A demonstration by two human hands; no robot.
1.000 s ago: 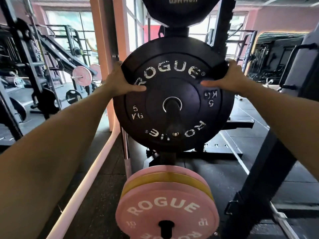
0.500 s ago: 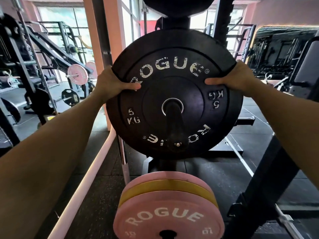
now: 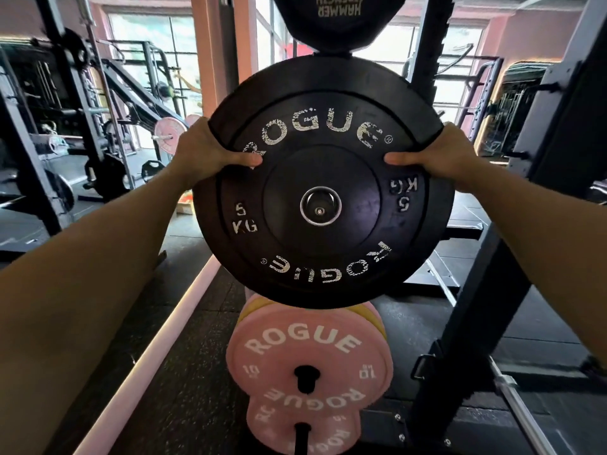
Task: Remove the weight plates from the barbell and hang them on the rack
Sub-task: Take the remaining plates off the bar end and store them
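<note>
- Your left hand [image 3: 210, 152] grips the upper left rim of the black plate [image 3: 320, 192], thumb laid flat across its face just under the R of the white ROGUE lettering, the other fingers out of sight behind the rim
- Your right hand [image 3: 443, 157] grips the upper right rim the same way, thumb pointing inward across the face, near the worn 5 KG mark
- The black plate stands upright between both hands, facing you, with its steel-ringed centre hole around the end of a storage peg [image 3: 318, 210] on the rack (how far along the peg it sits cannot be told from here)
- Just above it hangs a dark plate [image 3: 338, 18] marked HAMMER STRENGTH, its lower edge close to the black plate's top
- Below, a pink plate [image 3: 308, 356] marked ROGUE hangs on its own peg, with a yellow plate [image 3: 254, 302] showing behind its top edge and a smaller pink plate [image 3: 300, 425] lower still
- A black rack upright [image 3: 473, 307] rises at your right; dark rubber flooring [image 3: 197, 372] lies underneath
</note>
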